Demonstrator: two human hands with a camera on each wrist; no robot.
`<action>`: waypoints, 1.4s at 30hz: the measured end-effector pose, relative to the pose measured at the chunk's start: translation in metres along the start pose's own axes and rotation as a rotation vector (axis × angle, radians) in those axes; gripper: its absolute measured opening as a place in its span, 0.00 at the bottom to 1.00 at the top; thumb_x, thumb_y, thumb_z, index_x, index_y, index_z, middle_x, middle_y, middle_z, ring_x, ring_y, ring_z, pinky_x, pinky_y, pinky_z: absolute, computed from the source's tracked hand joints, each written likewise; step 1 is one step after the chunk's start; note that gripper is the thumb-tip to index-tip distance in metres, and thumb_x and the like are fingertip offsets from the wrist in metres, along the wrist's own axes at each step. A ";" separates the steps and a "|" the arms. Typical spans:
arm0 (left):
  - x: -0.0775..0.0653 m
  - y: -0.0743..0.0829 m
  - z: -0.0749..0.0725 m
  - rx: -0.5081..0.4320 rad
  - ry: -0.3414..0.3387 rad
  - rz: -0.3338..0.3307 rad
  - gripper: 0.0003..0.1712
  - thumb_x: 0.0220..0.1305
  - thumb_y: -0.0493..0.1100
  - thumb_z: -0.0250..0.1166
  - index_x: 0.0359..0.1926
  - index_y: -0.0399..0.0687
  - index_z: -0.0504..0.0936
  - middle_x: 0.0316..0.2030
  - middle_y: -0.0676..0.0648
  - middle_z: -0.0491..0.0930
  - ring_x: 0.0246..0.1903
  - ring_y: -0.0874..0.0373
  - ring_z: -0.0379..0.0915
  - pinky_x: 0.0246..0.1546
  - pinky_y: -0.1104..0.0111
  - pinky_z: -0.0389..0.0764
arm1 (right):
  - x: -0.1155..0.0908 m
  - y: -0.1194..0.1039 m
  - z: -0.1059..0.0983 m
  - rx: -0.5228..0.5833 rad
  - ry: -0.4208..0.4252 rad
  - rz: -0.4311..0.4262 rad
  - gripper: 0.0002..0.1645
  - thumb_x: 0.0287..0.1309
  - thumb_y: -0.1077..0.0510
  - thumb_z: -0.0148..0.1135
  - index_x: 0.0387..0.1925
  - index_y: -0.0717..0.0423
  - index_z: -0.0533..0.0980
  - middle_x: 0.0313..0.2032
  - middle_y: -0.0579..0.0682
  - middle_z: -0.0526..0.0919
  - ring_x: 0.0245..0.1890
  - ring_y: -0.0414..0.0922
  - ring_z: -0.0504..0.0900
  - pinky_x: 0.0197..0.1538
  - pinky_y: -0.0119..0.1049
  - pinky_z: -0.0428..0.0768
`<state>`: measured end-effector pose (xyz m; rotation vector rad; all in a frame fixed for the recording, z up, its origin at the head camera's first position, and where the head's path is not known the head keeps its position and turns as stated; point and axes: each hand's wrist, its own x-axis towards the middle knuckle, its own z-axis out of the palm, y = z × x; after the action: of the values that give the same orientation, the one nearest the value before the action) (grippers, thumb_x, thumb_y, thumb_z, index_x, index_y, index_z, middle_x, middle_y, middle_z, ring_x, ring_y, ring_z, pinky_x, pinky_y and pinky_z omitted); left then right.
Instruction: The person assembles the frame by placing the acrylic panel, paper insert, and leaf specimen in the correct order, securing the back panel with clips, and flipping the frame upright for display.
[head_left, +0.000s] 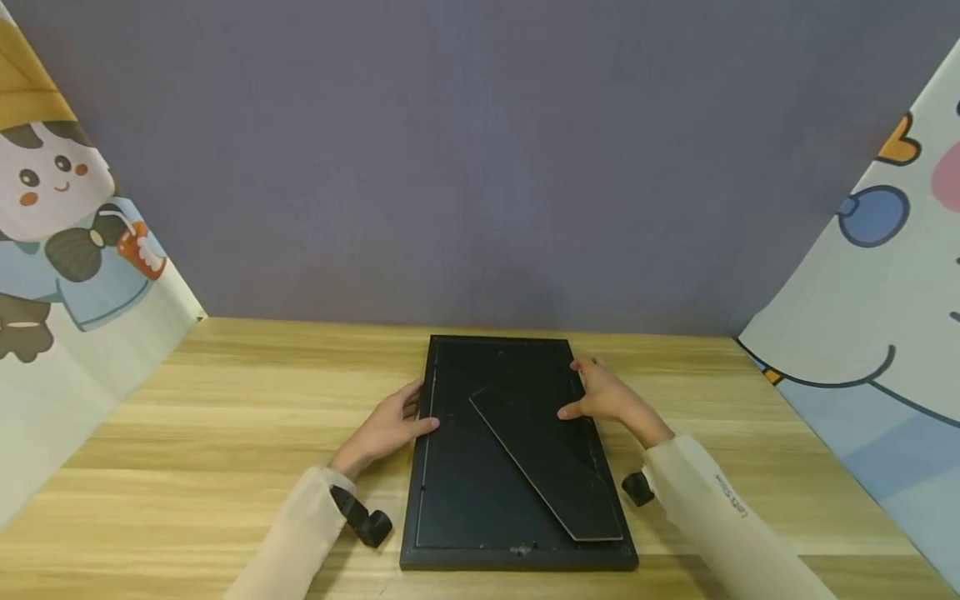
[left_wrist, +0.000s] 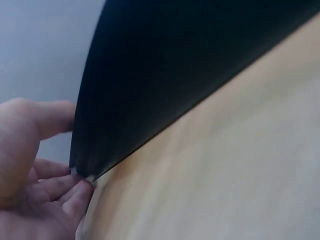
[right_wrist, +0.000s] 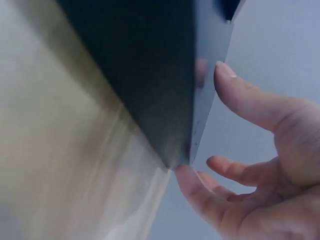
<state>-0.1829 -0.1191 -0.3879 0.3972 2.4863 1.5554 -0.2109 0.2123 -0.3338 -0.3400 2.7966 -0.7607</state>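
A black picture frame [head_left: 480,467] lies back up on the wooden table, its long sides running away from me. Its stand leg [head_left: 551,471] rests slantwise across the backing. At the left edge my left hand [head_left: 386,425] grips the frame, thumb over the backing and fingers curled against the side, as the left wrist view shows. Opposite it, my right hand [head_left: 603,396] spans the right edge with thumb and fingers spread. In the right wrist view a fingertip [right_wrist: 185,172] touches the lower side edge, while the thumb [right_wrist: 245,97] extends over the backing.
The wooden table [head_left: 225,450] extends to both sides. A grey panel [head_left: 480,167] rises behind it. Cartoon-printed sheets hang at the left [head_left: 82,250] and right [head_left: 870,292]. Black wrist cameras sit on both cuffs beside the frame.
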 end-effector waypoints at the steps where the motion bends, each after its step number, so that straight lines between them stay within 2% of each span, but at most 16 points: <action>1: -0.002 0.002 0.000 -0.007 0.004 -0.008 0.45 0.63 0.40 0.63 0.72 0.30 0.47 0.68 0.27 0.56 0.66 0.32 0.57 0.64 0.48 0.65 | -0.002 0.002 0.000 0.012 -0.004 0.003 0.53 0.48 0.55 0.74 0.66 0.75 0.55 0.62 0.73 0.59 0.59 0.66 0.66 0.57 0.57 0.73; 4: -0.007 0.007 0.001 -0.002 0.032 -0.032 0.45 0.61 0.38 0.64 0.71 0.30 0.49 0.66 0.27 0.59 0.64 0.33 0.61 0.63 0.48 0.68 | -0.009 0.007 0.000 0.056 -0.028 -0.001 0.57 0.48 0.55 0.74 0.66 0.78 0.50 0.63 0.77 0.58 0.60 0.69 0.66 0.57 0.57 0.74; 7: -0.014 0.011 0.002 -0.020 0.061 -0.065 0.45 0.60 0.38 0.65 0.71 0.30 0.50 0.65 0.29 0.63 0.62 0.35 0.63 0.61 0.48 0.70 | -0.016 0.012 0.001 0.160 -0.063 0.003 0.58 0.51 0.54 0.71 0.68 0.79 0.45 0.64 0.80 0.55 0.61 0.71 0.64 0.58 0.58 0.74; 10: -0.021 0.014 0.003 -0.038 0.072 -0.087 0.43 0.61 0.38 0.64 0.70 0.29 0.52 0.64 0.30 0.64 0.62 0.36 0.64 0.62 0.48 0.69 | -0.021 0.019 0.002 0.298 -0.093 0.029 0.56 0.56 0.54 0.67 0.69 0.78 0.42 0.66 0.79 0.52 0.64 0.72 0.60 0.59 0.58 0.73; 14: -0.027 0.018 0.008 -0.052 0.109 -0.101 0.38 0.61 0.37 0.62 0.67 0.24 0.58 0.62 0.29 0.67 0.61 0.36 0.66 0.62 0.48 0.69 | -0.027 0.024 0.002 0.411 -0.101 0.059 0.51 0.61 0.54 0.62 0.69 0.77 0.44 0.67 0.78 0.51 0.65 0.71 0.58 0.58 0.56 0.75; 17: -0.028 0.021 0.013 -0.078 0.136 -0.090 0.32 0.61 0.33 0.59 0.63 0.20 0.62 0.56 0.26 0.73 0.56 0.37 0.72 0.59 0.50 0.73 | -0.030 0.025 0.001 0.457 -0.098 0.082 0.49 0.63 0.52 0.60 0.69 0.77 0.45 0.66 0.77 0.52 0.64 0.70 0.60 0.57 0.54 0.76; 20: -0.026 0.024 0.018 -0.107 0.158 -0.079 0.26 0.60 0.30 0.56 0.58 0.20 0.68 0.47 0.29 0.79 0.46 0.44 0.79 0.52 0.57 0.79 | -0.032 0.025 0.001 0.505 -0.107 0.114 0.49 0.64 0.52 0.58 0.69 0.78 0.44 0.67 0.77 0.51 0.65 0.69 0.60 0.59 0.55 0.75; 22: -0.025 0.024 0.020 -0.134 0.160 -0.075 0.23 0.59 0.29 0.54 0.56 0.21 0.71 0.43 0.31 0.82 0.41 0.48 0.81 0.46 0.63 0.81 | -0.033 0.025 0.001 0.527 -0.121 0.121 0.48 0.65 0.51 0.56 0.68 0.79 0.44 0.67 0.77 0.49 0.66 0.70 0.57 0.59 0.57 0.74; 25: -0.024 0.025 0.022 -0.154 0.176 -0.082 0.22 0.58 0.28 0.53 0.54 0.23 0.74 0.42 0.32 0.83 0.37 0.52 0.81 0.39 0.68 0.81 | -0.034 0.025 0.001 0.559 -0.140 0.120 0.47 0.67 0.50 0.54 0.68 0.80 0.44 0.68 0.77 0.48 0.67 0.70 0.54 0.60 0.58 0.72; 29: -0.024 0.028 0.024 -0.166 0.203 -0.102 0.22 0.56 0.28 0.52 0.53 0.23 0.75 0.42 0.32 0.83 0.35 0.53 0.81 0.36 0.68 0.82 | -0.034 0.022 0.003 0.570 -0.146 0.110 0.47 0.66 0.49 0.55 0.67 0.79 0.47 0.68 0.76 0.51 0.67 0.70 0.54 0.60 0.59 0.72; 33: -0.023 0.029 0.024 -0.186 0.229 -0.123 0.22 0.55 0.28 0.53 0.52 0.24 0.76 0.44 0.31 0.82 0.38 0.51 0.82 0.38 0.66 0.83 | -0.035 0.019 0.002 0.538 -0.156 0.088 0.52 0.64 0.43 0.57 0.67 0.80 0.47 0.67 0.77 0.51 0.66 0.70 0.57 0.60 0.59 0.72; 36: -0.022 0.030 0.023 -0.193 0.256 -0.145 0.24 0.55 0.28 0.54 0.54 0.22 0.74 0.48 0.29 0.80 0.44 0.46 0.81 0.45 0.61 0.82 | -0.033 0.018 0.001 0.539 -0.159 0.084 0.55 0.62 0.40 0.58 0.68 0.79 0.46 0.67 0.77 0.50 0.66 0.70 0.57 0.60 0.58 0.73; 39: -0.023 0.032 0.020 -0.206 0.276 -0.160 0.26 0.57 0.28 0.55 0.58 0.22 0.70 0.51 0.27 0.77 0.48 0.41 0.79 0.48 0.58 0.82 | -0.033 0.016 0.000 0.575 -0.114 0.099 0.51 0.62 0.44 0.59 0.69 0.76 0.49 0.68 0.74 0.53 0.66 0.68 0.58 0.59 0.56 0.74; 42: -0.023 0.035 0.018 -0.215 0.284 -0.145 0.27 0.60 0.28 0.56 0.61 0.26 0.69 0.53 0.27 0.76 0.51 0.38 0.77 0.47 0.58 0.82 | -0.034 0.012 -0.001 0.590 -0.047 0.098 0.46 0.62 0.51 0.61 0.69 0.72 0.52 0.66 0.74 0.57 0.65 0.67 0.63 0.58 0.55 0.76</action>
<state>-0.1511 -0.0970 -0.3642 -0.0399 2.4389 1.9054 -0.1807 0.2320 -0.3342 -0.1084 2.3734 -1.4625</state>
